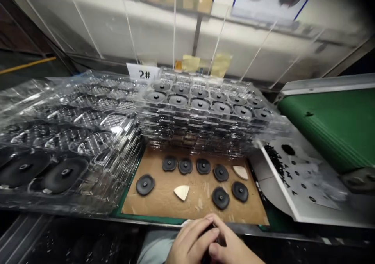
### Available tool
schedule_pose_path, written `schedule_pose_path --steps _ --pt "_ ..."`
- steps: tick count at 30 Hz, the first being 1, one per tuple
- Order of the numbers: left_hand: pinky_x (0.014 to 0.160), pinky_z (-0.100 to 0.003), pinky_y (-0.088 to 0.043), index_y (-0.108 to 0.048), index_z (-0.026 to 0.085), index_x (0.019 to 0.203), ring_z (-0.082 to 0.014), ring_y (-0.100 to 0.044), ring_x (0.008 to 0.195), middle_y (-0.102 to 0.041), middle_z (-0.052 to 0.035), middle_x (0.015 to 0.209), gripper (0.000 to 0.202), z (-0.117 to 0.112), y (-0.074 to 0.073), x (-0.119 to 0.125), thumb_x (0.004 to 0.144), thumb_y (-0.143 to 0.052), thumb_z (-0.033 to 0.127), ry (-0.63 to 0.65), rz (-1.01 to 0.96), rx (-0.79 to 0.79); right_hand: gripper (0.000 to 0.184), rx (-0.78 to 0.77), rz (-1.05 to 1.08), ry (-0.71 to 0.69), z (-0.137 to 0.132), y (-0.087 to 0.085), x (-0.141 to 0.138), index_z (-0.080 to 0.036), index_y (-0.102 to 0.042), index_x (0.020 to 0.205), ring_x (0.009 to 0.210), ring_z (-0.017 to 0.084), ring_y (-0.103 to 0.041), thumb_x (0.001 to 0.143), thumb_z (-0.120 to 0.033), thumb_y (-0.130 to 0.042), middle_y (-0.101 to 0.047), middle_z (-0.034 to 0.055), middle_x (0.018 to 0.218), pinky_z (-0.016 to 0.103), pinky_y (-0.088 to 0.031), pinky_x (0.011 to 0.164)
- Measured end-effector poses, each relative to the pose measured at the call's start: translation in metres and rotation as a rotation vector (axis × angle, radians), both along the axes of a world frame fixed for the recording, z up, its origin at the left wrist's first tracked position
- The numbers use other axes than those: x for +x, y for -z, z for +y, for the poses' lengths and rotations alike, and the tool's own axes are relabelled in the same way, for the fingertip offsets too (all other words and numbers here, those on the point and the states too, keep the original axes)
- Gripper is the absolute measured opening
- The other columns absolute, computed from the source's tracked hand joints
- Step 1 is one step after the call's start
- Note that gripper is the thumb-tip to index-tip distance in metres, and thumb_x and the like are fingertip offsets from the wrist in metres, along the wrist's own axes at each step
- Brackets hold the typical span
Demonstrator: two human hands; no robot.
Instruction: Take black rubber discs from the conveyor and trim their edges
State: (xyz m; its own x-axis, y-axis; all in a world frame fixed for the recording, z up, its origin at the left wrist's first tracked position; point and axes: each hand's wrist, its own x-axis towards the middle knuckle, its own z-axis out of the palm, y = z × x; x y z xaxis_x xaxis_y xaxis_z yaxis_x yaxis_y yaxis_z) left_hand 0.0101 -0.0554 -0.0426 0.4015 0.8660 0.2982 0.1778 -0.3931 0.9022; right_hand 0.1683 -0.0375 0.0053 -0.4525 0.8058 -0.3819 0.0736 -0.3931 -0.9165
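The left hand (186,244) and right hand (234,244) meet, fingers curled; whether they grip anything between them, I cannot tell. Beyond, black discs (220,197) lie on cardboard (161,206), before plastic trays (193,118). Close handwork seems underway; lifting a disc would call for an edge pinch.

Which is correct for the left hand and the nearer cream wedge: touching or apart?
Apart: the head view shows brown board between the left hand and the wedge.

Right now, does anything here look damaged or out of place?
Two cream wedges look odd among the dark round parts on the brown sheet. A dark mark also stands out on the green belt; I can't tell if it's dirt or damage.
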Motion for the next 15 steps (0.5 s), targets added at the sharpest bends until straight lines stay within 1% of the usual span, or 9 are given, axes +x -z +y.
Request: schedule_pose_path --steps 3,5,6,7,8,9,11,13,15 --pt "0.103 -0.039 -0.041 -0.044 0.041 0.132 -0.0261 -0.053 0.121 -0.057 -0.0052 0.134 0.059 0.01 0.012 -0.011 0.078 -0.065 0.032 0.126 0.045 -0.156 0.072 -0.065 -0.011 0.007 -0.001 0.025 -0.004 -0.02 -0.056 0.102 0.074 0.021 -0.062 0.065 -0.081 -0.049 -0.062 0.0049 0.08 0.036 -0.05 0.071" --pt "0.104 -0.04 -0.04 -0.039 0.041 0.135 -0.028 -0.051 0.122 -0.054 -0.0054 0.136 0.071 0.02 0.015 -0.022 0.072 -0.07 0.035 0.248 0.02 -0.221 0.071 -0.072 -0.023 0.002 0.003 0.033 -0.008 -0.019 -0.056 0.101 0.071 0.02 -0.063 0.067 -0.081 -0.045 -0.063 0.0047 0.078 0.033 -0.05 0.069" --pt "0.103 -0.04 -0.041 -0.04 0.042 0.134 -0.0287 -0.052 0.121 -0.056 -0.0054 0.135 0.075 0.026 0.015 -0.027 0.068 -0.074 0.034 0.282 0.006 -0.256 0.071 -0.066 -0.036 -0.001 0.006 0.036 -0.01 -0.019 -0.057 0.101 0.069 0.019 -0.063 0.068 -0.081 -0.044 -0.063 0.0049 0.078 0.031 -0.051 0.067" --pt "0.102 -0.04 -0.042 -0.043 0.042 0.132 -0.0292 -0.054 0.119 -0.058 -0.005 0.132 0.076 0.031 0.014 -0.031 0.064 -0.077 0.033 0.271 -0.005 -0.319 0.072 -0.056 -0.051 -0.006 0.01 0.039 -0.012 -0.019 -0.057 0.101 0.067 0.018 -0.063 0.069 -0.081 -0.041 -0.064 0.005 0.076 0.029 -0.051 0.063" --pt "0.102 -0.041 -0.043 -0.049 0.042 0.128 -0.0297 -0.055 0.118 -0.061 -0.0049 0.129 0.075 0.036 0.011 -0.034 0.06 -0.08 0.031 0.212 -0.023 -0.426 0.074 -0.04 -0.07 -0.014 0.014 0.041 -0.014 -0.018 -0.057 0.103 0.063 0.017 -0.063 0.071 -0.082 -0.037 -0.064 0.0047 0.074 0.027 -0.05 0.058" --pt "0.102 -0.041 -0.043 -0.054 0.041 0.122 -0.0299 -0.055 0.118 -0.062 -0.0045 0.126 0.073 0.041 0.008 -0.036 0.056 -0.083 0.03 0.105 -0.076 -0.565 0.076 -0.017 -0.098 -0.017 0.019 0.044 -0.016 -0.017 -0.056 0.106 0.057 0.016 -0.061 0.073 -0.082 -0.031 -0.063 0.0043 0.071 0.025 -0.048 0.052" --pt "0.102 -0.041 -0.043 -0.059 0.039 0.116 -0.0301 -0.054 0.12 -0.063 -0.0042 0.125 0.067 0.051 0.0 -0.04 0.053 -0.084 0.033 -0.154 -0.328 -0.861 0.075 0.052 -0.193 0.006 0.03 0.052 -0.019 -0.017 -0.053 0.115 0.049 0.013 -0.057 0.081 -0.076 -0.021 -0.063 0.004 0.072 0.024 -0.046 0.046" --pt "0.1 -0.041 -0.044 -0.058 0.039 0.116 -0.0293 -0.054 0.119 -0.062 -0.0036 0.126 0.059 0.061 -0.006 -0.042 0.06 -0.078 0.041 -0.334 -0.704 -1.065 0.062 0.155 -0.345 0.074 0.043 0.062 -0.023 -0.019 -0.049 0.124 0.059 0.015 -0.059 0.087 -0.066 -0.03 -0.063 0.0078 0.088 0.03 -0.05 0.057" --pt "0.102 -0.04 -0.042 -0.06 0.039 0.114 -0.0266 -0.056 0.117 -0.064 -0.0021 0.124 0.048 0.07 -0.008 -0.043 0.068 -0.071 0.046 -0.398 -0.988 -1.15 0.049 0.281 -0.504 0.138 0.052 0.074 -0.028 -0.023 -0.052 0.125 0.082 0.023 -0.059 0.086 -0.052 -0.049 -0.058 0.0132 0.108 0.042 -0.049 0.076"
